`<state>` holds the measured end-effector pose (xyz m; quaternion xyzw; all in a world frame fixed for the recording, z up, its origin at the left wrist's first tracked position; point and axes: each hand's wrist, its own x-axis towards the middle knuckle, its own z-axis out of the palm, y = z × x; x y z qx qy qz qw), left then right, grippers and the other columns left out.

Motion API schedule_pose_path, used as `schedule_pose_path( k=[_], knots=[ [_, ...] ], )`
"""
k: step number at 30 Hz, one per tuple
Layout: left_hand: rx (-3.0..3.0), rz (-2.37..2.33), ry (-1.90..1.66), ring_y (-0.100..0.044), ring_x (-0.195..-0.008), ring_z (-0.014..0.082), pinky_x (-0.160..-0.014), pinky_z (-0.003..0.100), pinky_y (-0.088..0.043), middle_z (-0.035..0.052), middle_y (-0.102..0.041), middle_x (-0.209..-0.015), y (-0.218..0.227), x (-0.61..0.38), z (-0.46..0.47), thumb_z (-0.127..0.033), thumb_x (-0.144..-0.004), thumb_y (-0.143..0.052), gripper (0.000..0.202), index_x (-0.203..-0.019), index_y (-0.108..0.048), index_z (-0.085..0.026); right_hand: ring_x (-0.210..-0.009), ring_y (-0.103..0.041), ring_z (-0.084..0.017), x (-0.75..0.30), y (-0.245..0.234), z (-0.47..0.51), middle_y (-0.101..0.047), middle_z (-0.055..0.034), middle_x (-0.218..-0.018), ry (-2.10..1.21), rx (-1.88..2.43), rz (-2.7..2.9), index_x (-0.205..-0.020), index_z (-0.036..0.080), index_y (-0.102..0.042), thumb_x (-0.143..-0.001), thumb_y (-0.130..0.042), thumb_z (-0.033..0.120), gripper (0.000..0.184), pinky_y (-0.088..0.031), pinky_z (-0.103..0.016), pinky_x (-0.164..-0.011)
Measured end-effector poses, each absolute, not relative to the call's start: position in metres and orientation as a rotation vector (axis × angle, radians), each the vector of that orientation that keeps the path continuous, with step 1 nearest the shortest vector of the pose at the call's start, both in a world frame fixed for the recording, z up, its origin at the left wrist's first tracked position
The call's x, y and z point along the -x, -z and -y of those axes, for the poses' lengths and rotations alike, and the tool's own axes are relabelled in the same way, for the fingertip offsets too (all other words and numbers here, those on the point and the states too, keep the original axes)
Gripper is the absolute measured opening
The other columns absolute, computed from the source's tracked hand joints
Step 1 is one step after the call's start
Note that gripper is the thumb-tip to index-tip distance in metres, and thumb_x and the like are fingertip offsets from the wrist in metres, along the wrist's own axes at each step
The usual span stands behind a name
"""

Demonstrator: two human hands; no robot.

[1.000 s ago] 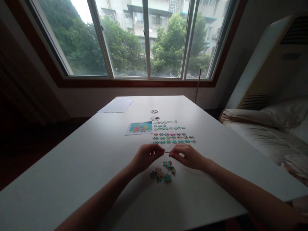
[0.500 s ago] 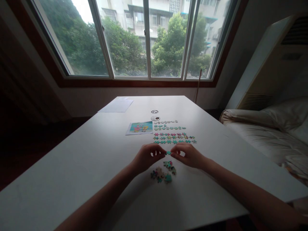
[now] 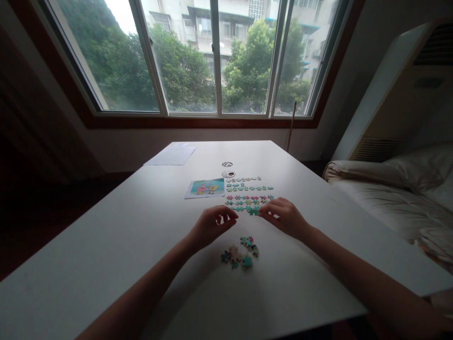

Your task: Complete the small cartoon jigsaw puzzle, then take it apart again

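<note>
Between the thumb and fingers of my right hand (image 3: 283,216) is a green jigsaw puzzle piece (image 3: 254,212), held just in front of the laid-out rows. My left hand (image 3: 214,224) hovers to the left with nothing in it, a small gap between thumb and fingertips. Rows of puzzle pieces (image 3: 244,188) lie beyond my hands, and my right hand hides the right part of the nearest rows. Closer to me is a loose pile of puzzle pieces (image 3: 234,253), some green and some with a plain beige side up.
A picture sheet (image 3: 207,188) with cartoon figures lies left of the rows. Two small round items (image 3: 228,174) sit behind it. White paper (image 3: 170,155) lies at the table's far left corner. The white table (image 3: 123,236) ends before a window; a sofa (image 3: 382,189) stands right.
My right hand has carried the green puzzle piece forward and right, toward the rows. My left hand has let go of it and drawn away to the left.
</note>
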<state>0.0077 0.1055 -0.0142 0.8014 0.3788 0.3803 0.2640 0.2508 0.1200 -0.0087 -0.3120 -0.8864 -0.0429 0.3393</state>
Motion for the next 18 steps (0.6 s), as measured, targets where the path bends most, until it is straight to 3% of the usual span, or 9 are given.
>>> schedule_pose_path(
  k=[18],
  knots=[
    [-2.436, -0.969, -0.806, -0.050, -0.057, 0.0077, -0.055, 0.017, -0.040, 0.0001, -0.059, -0.067, 0.026, 0.000, -0.113, -0.011, -0.075, -0.049, 0.013, -0.078, -0.061, -0.015, -0.066, -0.056, -0.013, -0.273, 0.008, -0.133, -0.065, -0.0033, -0.077, 0.251, 0.915, 2.205, -0.083, 0.019, -0.062, -0.083, -0.049, 0.032, 0.019, -0.039, -0.026, -0.067]
  ],
)
